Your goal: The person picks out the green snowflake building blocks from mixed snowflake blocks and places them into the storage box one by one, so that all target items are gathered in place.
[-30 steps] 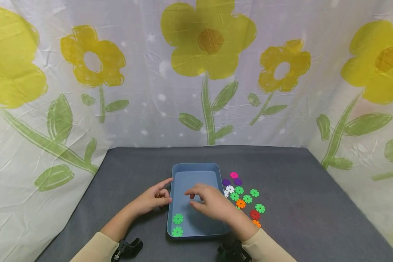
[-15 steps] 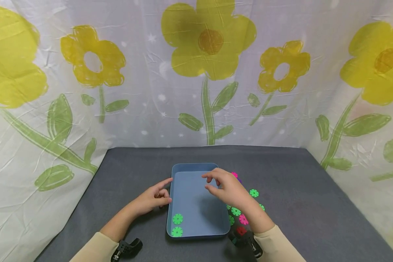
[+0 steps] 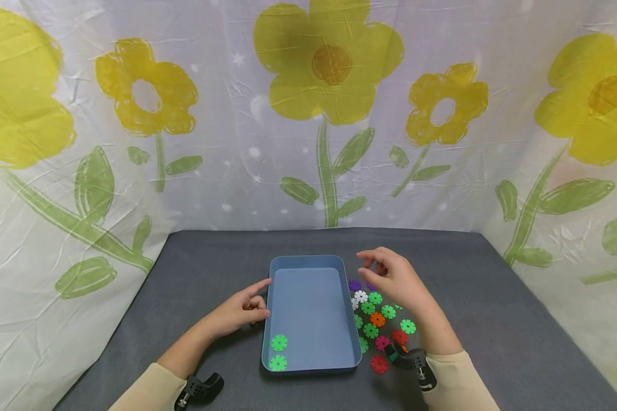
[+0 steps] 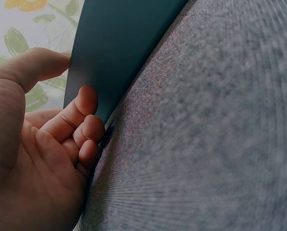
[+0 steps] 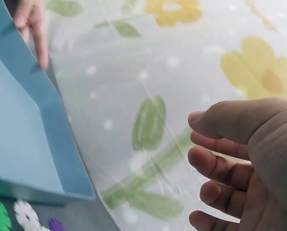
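Observation:
A blue rectangular tray [image 3: 313,308] stands on the table, with two green notched plastic discs [image 3: 279,353] in its near left corner. My left hand [image 3: 239,311] touches the tray's left side with index finger and thumb; in the left wrist view its other fingers curl against the outer wall [image 4: 114,43]. Beyond the tray's right side, my right hand [image 3: 396,279] hovers at the far end of the scattered discs, fingers loosely bent and nothing between them. The right wrist view shows those bent fingertips [image 5: 199,156] apart from the thumb.
Right of the tray lie several loose notched discs: green [image 3: 371,331], white [image 3: 361,297], purple [image 3: 355,286], orange [image 3: 377,319], pink [image 3: 383,343] and red [image 3: 379,364]. The right hand and wrist strap [image 3: 408,359] cover some. A flower-printed curtain [image 3: 226,171] surrounds the dark table [image 3: 221,251].
My right hand has moved from over the tray out to the right and away from me, past the tray's edge, covering the far pink disc. The left hand and the tray stay put.

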A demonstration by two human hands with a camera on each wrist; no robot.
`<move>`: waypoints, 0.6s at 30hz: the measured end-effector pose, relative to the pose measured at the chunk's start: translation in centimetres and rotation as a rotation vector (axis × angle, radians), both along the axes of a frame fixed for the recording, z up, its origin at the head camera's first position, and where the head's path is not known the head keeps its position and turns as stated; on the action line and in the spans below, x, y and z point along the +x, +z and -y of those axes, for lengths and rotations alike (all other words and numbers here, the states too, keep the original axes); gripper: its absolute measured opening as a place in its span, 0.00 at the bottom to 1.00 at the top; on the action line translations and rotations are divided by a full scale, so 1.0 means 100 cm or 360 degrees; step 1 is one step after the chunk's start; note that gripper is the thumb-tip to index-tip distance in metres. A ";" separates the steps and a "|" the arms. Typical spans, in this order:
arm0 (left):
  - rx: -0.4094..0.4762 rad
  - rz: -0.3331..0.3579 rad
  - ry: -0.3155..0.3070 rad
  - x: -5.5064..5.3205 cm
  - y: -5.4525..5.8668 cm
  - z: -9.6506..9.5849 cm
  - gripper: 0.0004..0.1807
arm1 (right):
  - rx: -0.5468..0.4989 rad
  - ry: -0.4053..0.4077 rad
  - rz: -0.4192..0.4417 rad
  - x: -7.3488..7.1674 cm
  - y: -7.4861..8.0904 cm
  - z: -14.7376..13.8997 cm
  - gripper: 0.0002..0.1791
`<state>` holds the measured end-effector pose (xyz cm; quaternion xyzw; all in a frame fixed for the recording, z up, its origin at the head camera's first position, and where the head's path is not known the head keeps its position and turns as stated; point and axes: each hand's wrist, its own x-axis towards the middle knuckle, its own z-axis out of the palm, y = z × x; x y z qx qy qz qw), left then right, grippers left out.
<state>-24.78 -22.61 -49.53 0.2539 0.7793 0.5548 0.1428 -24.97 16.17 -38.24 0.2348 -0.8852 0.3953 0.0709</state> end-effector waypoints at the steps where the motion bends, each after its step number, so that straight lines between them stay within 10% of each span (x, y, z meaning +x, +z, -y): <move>1: 0.0001 0.0002 -0.0002 0.000 0.000 0.000 0.44 | -0.0011 -0.0012 0.0014 -0.001 0.001 -0.004 0.16; 18: 0.0067 -0.0028 -0.0051 0.000 0.001 -0.001 0.43 | -0.0018 -0.0084 0.0294 -0.033 -0.032 -0.070 0.20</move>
